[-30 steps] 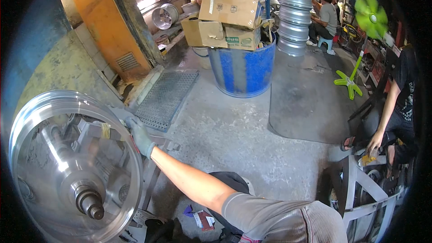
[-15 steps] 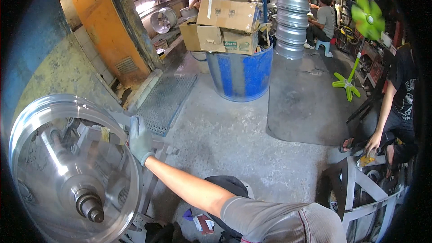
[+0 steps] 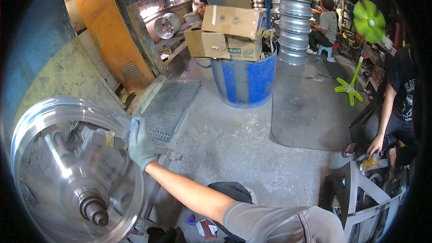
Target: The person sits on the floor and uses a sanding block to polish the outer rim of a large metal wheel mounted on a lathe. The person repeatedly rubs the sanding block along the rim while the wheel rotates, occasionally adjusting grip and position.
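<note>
Our gloved hand (image 3: 140, 143) grips the wheel rim (image 3: 67, 108); brown boxes (image 3: 227, 31) sit on the blue drum (image 3: 245, 81).

One arm of the person is visible, entering from the bottom edge at about five o'clock and running toward nine o'clock. The hand (image 3: 140, 143) wears a pale grey-green knitted work glove that covers it to the wrist, with a snug ribbed cuff. The forearm is bare from cuff to elbow. Above the elbow sits a short grey sleeve (image 3: 274, 222) of soft, slightly creased fabric.
</note>
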The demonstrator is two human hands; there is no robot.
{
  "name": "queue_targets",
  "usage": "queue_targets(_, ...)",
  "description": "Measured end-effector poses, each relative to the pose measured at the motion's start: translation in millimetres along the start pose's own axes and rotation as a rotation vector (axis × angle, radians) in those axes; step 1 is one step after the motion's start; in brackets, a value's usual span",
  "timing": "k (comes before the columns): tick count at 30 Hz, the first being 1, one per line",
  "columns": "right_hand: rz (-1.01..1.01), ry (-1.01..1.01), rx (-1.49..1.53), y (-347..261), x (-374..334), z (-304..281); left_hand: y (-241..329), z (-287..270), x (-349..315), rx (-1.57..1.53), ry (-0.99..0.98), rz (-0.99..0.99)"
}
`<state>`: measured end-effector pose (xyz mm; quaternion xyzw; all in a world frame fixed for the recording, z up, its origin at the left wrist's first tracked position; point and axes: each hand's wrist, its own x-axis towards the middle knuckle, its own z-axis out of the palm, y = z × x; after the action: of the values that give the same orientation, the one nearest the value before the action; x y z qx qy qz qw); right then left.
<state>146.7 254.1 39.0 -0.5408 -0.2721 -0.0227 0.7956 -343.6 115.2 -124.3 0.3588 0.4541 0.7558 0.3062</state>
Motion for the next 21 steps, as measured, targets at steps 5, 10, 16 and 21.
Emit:
queue_targets(5,-0.022,0.000,0.028,-11.4,-0.4,-1.3,-37.1,-45.8,28.2,0.513,-0.236,0.484)
queue_targets(10,-0.028,-0.016,-0.021,-4.7,4.5,-8.6,-15.6,14.1,-8.1,0.150,-0.023,0.139)
queue_targets(16,-0.002,-0.009,-0.006,-12.2,-3.6,-2.0,-50.4,-59.1,41.9,0.756,-0.326,0.819)
queue_targets(21,0.038,-0.020,-0.024,-3.2,-4.3,-2.7,-0.5,31.3,-16.2,0.139,-0.016,0.342)
